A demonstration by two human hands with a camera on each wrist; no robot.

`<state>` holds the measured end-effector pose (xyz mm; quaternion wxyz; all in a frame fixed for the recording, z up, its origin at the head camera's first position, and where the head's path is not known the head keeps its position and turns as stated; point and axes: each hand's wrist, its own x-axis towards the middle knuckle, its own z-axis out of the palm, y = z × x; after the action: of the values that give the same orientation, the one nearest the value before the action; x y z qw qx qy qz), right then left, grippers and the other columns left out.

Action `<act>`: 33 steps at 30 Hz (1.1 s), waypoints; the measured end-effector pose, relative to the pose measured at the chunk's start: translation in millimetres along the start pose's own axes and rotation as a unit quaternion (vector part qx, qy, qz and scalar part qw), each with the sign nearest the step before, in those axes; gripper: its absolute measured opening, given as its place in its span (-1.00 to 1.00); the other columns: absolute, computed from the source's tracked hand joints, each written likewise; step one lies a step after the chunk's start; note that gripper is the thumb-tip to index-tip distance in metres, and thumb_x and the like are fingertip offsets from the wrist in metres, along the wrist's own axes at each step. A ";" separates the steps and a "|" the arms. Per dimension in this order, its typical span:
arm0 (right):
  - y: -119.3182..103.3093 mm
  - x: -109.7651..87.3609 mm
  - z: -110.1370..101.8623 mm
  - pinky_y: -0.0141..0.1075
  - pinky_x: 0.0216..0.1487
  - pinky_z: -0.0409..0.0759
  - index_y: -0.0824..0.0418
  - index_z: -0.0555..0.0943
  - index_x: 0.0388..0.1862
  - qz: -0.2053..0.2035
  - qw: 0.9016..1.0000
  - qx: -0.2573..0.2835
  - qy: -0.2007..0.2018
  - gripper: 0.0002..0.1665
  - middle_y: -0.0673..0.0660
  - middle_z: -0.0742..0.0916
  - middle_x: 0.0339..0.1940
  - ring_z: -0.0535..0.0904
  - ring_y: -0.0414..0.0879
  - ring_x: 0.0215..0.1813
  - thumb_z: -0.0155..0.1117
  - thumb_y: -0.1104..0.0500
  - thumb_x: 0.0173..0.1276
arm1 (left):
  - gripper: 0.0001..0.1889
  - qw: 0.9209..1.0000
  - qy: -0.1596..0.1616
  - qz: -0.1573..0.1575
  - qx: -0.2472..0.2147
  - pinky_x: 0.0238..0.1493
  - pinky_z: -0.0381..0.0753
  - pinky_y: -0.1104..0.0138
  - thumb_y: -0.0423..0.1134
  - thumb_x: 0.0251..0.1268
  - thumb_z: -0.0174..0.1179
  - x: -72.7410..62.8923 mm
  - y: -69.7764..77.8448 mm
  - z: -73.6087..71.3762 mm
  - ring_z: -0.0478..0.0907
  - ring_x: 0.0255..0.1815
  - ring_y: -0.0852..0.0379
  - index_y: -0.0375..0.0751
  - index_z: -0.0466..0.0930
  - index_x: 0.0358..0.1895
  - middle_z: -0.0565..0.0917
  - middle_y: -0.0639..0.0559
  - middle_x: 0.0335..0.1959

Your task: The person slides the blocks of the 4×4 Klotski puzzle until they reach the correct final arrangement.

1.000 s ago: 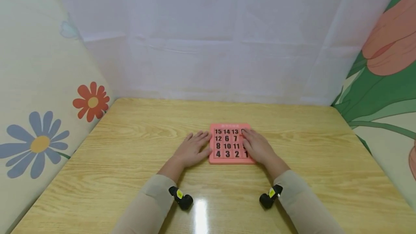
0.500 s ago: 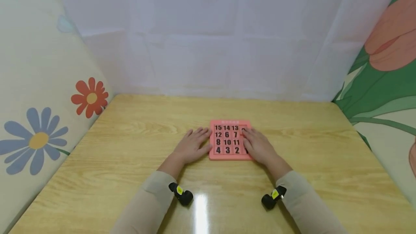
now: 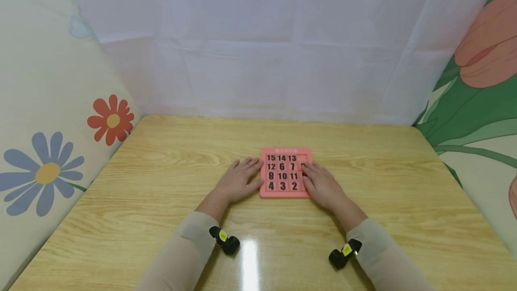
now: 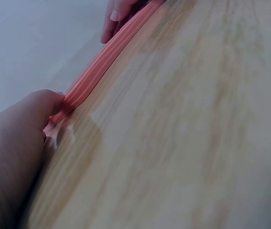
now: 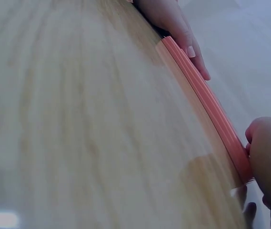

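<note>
A pink number sliding puzzle (image 3: pixel 285 195) lies flat on the wooden table, with black numerals on its tiles. Beside its left edge rests my left hand (image 3: pixel 239 182), fingers extended and thumb touching the frame. My right hand (image 3: pixel 324 187) lies over the right column, its fingertips on a tile in the second row. The top right slot shows bare. Under that hand, the lower right tiles are mostly hidden. In the left wrist view, the puzzle's ridged side (image 4: pixel 102 57) runs between both hands. The right wrist view shows the near side too, with my right thumb at its corner.
The wood-grain table (image 3: pixel 181 147) stretches around the puzzle. A white cloth (image 3: pixel 242 57) hangs behind it, and flower-patterned panels (image 3: pixel 48 80) stand at the sides. A bright reflection falls on the tabletop near the front.
My right fingertips have moved toward me, and the tile at the top right has slid down one row, leaving that slot bare. My left hand stays against the frame.
</note>
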<state>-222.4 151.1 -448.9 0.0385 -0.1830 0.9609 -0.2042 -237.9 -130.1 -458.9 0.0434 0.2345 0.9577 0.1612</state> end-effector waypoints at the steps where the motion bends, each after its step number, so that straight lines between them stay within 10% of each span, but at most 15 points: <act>1: -0.4 -0.9 0.2 0.07 0.61 0.02 0.25 0.28 0.50 -0.001 1.000 0.001 0.001 -0.39 0.22 0.32 0.55 0.09 0.18 0.60 -0.17 0.02 0.58 | -0.30 1.000 0.000 0.000 0.000 0.62 -0.16 -0.05 0.17 0.49 -0.12 -0.4 0.3 -0.5 -0.03 0.62 -0.09 -0.09 0.08 0.55 0.13 -0.05 0.58; 33: -34.3 31.9 12.2 -0.04 0.62 0.04 0.26 0.30 0.48 -0.015 0.999 -0.036 0.010 -0.38 0.19 0.34 0.54 0.18 0.08 0.58 -0.19 -0.01 0.58 | -0.30 1.000 -0.001 -0.002 -0.004 0.63 -0.19 -0.03 0.19 0.49 -0.15 -1.8 -1.0 0.0 -0.06 0.63 -0.06 -0.05 0.05 0.56 0.11 -0.02 0.59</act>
<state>-238.8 105.6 -446.2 0.0192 -0.1968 0.9650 -0.1723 -236.7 -131.9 -459.3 0.0456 0.2324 0.9574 0.1650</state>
